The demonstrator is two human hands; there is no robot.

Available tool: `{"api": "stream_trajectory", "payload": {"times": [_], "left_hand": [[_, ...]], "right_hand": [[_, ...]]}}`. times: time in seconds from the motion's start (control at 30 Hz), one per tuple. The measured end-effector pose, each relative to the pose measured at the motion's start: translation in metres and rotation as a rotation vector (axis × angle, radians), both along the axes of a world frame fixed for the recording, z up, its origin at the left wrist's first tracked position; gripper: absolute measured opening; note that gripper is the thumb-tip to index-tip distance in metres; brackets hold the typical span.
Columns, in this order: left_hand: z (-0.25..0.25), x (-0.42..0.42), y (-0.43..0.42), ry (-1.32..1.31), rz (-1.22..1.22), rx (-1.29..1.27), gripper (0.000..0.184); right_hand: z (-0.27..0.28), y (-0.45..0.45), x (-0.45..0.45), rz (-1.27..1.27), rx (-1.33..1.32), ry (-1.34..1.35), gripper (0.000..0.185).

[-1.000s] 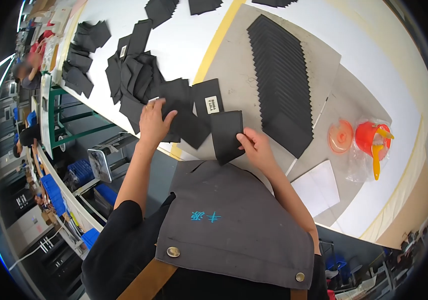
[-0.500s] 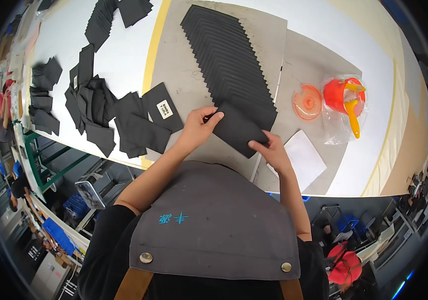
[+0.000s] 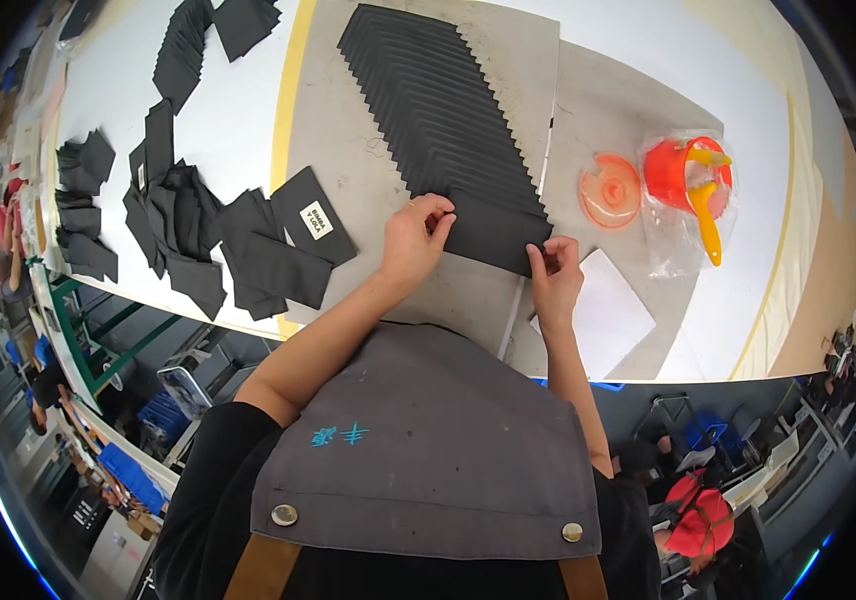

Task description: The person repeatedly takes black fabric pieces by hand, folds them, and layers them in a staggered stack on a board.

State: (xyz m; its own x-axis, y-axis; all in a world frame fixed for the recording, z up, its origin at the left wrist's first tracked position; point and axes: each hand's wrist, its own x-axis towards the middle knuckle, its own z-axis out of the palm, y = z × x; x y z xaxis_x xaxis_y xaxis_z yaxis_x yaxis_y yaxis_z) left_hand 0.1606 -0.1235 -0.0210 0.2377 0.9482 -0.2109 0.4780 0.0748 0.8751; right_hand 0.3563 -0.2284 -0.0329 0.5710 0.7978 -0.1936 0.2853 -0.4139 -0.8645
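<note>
A flat black rectangular piece lies at the near end of a long row of overlapping black pieces on the grey board. My left hand pinches its left corner between thumb and fingers. At the opposite corner, my right hand pinches the right edge. Left of my left hand rest loose black pieces and one black piece with a white "BIMBA Y LOLA" label. Close by my right hand is a white sheet.
A red pot with a yellow-handled brush stands on clear plastic at the right, beside a translucent orange lid. More black pieces are heaped at the left. A person in red is behind at the lower right.
The black piece went from being held tilted in front of the row to lying in line with its near end. Both hands moved with it and still pinch its corners.
</note>
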Motion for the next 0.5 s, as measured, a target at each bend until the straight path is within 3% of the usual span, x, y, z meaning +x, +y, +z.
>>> {"api": "stream_trajectory", "payload": {"times": [0.5], "left_hand": [[-0.015, -0.001, -0.002, -0.016, 0.009, 0.062, 0.015]], "right_hand": [[0.001, 0.003, 0.002, 0.093, -0.044, -0.115, 0.017]]}}
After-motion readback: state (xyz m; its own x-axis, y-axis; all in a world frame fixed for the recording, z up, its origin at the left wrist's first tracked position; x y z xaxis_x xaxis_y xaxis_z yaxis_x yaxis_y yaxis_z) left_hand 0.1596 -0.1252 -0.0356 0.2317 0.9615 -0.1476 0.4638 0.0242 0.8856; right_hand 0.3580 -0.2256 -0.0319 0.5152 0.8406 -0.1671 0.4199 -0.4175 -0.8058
